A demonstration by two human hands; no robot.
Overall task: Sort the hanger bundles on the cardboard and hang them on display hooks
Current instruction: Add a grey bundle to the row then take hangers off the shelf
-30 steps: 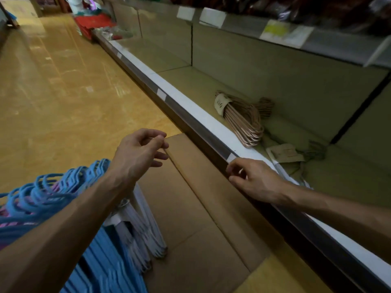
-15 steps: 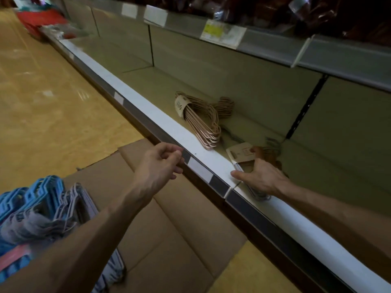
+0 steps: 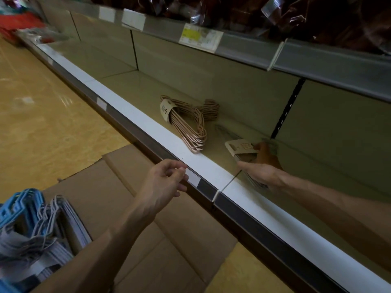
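A bundle of rose-gold hangers point(image 3: 186, 123) with a paper band lies on the bottom shelf point(image 3: 131, 81). To its right is a darker hanger bundle with a cardboard label point(image 3: 241, 148), and my right hand point(image 3: 261, 168) reaches over the shelf edge and grips it, thumb on the near side and fingers on the far side. My left hand point(image 3: 167, 180) is at the shelf's front rail, its curled fingertips meeting at a small white tag point(image 3: 193, 178). Blue hanger bundles point(image 3: 19, 205) and white hanger bundles point(image 3: 53, 227) lie on the flattened cardboard point(image 3: 169, 240) at lower left.
The white shelf lip and dark price rail point(image 3: 264, 235) run diagonally between me and the shelf. An upper shelf point(image 3: 317, 58) with price labels and dark wrapped goods overhangs. A slotted upright point(image 3: 285, 111) stands at the shelf's back. Yellow floor point(image 3: 42, 134) lies left, with red goods far off.
My right hand went from the shelf's front lip over into the shelf and took hold of the labelled bundle. My left hand moved forward to the rail's white tag. My view swung right.
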